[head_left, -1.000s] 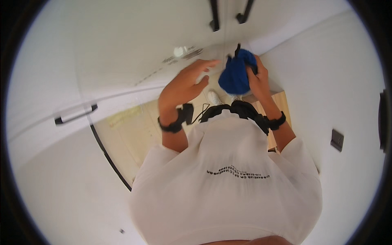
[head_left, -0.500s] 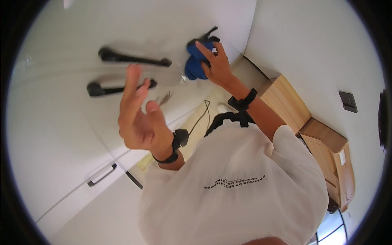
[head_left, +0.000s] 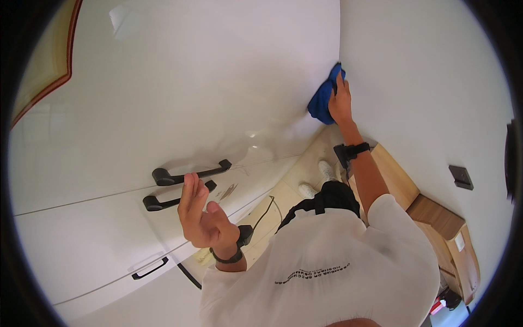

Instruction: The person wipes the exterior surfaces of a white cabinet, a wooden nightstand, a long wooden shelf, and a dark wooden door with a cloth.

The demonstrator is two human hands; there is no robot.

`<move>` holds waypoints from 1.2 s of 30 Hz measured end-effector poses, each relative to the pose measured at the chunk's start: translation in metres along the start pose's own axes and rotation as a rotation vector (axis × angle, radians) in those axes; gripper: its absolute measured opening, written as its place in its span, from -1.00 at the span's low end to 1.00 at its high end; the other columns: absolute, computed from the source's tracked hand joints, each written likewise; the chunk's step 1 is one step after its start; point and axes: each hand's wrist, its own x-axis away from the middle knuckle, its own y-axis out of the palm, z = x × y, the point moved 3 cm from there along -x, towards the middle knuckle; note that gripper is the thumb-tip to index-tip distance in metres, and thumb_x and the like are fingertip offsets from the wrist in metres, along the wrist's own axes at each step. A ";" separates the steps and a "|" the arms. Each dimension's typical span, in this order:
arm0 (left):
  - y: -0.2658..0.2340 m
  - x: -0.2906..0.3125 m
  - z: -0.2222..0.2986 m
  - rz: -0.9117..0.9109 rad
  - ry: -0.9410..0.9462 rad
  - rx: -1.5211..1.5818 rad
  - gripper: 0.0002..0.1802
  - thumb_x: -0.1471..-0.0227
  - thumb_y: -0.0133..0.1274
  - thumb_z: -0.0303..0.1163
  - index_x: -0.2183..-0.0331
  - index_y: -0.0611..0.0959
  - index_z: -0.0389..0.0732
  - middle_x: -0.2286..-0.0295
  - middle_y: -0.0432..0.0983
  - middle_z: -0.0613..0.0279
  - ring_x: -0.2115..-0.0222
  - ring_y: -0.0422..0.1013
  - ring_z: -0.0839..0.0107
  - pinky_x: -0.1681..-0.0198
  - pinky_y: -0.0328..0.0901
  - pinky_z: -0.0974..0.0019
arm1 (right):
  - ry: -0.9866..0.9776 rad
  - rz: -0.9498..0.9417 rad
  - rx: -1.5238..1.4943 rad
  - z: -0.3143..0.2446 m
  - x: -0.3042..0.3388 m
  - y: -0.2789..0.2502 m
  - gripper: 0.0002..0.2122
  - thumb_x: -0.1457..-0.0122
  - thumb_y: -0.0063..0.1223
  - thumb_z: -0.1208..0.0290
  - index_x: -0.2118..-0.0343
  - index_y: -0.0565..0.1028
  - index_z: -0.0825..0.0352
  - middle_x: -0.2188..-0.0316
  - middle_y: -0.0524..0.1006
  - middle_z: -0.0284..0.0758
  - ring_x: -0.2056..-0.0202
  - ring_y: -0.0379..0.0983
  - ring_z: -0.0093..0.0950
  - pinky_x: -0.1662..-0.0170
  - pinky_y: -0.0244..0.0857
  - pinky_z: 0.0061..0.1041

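A crumpled blue cloth [head_left: 321,103] is pressed by my right hand [head_left: 341,103] against the glossy white door panel [head_left: 229,76], right by the corner where it meets the side wall. The cloth lies partly under the fingers and hangs out to their left. My left hand [head_left: 204,218] is raised with its fingers stretched out and the palm turned up, holding nothing. Just beyond its fingertips are two black handles, the upper handle [head_left: 190,175] and the lower handle [head_left: 173,202], the lower one partly hidden by the fingers. A black band sits on each wrist.
A lower drawer with a slim black pull [head_left: 150,269] is at the left. Wooden furniture [head_left: 395,174] runs along the right wall [head_left: 414,82], below a dark switch plate [head_left: 461,177]. A thin black cable [head_left: 266,211] trails over the tiled floor. A red-edged shape [head_left: 46,60] shows upper left.
My right hand has carried the blue cloth rightward across the panel to the wall corner. The view has shifted, so the handles appear lower. My left hand stays raised and open.
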 end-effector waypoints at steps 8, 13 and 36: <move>0.007 0.005 -0.001 0.125 -0.046 -0.033 -0.78 -0.01 -0.08 -0.66 0.25 0.56 -0.39 0.06 0.26 -0.06 0.04 0.38 0.00 -0.06 0.39 0.01 | 0.083 0.049 -0.132 -0.009 0.035 0.024 -0.43 -0.21 -0.11 0.52 -0.31 0.13 0.26 0.13 0.34 0.05 0.15 0.36 -0.01 0.02 0.27 -0.21; 0.013 0.019 -0.010 0.123 0.064 -0.140 -0.69 0.05 -0.03 -0.63 0.17 0.52 -0.31 -0.09 0.14 -0.10 -0.09 0.24 -0.16 -0.06 0.36 -0.09 | -0.189 -0.153 -0.203 -0.141 0.060 -0.005 -0.28 0.14 0.25 0.40 -0.23 0.35 0.06 0.18 0.31 -0.07 0.26 0.31 -0.14 0.17 0.30 -0.22; 0.049 0.028 -0.029 -0.453 -0.053 -0.065 -0.53 0.07 0.20 -0.49 0.03 0.59 -0.16 0.05 0.02 -0.02 -0.06 0.11 0.01 -0.14 0.08 0.04 | 0.124 -0.155 -0.444 -0.084 0.193 0.100 -0.25 -0.14 0.02 0.34 -0.31 -0.07 0.51 -0.24 0.08 0.18 -0.23 0.07 0.07 -0.28 -0.04 -0.20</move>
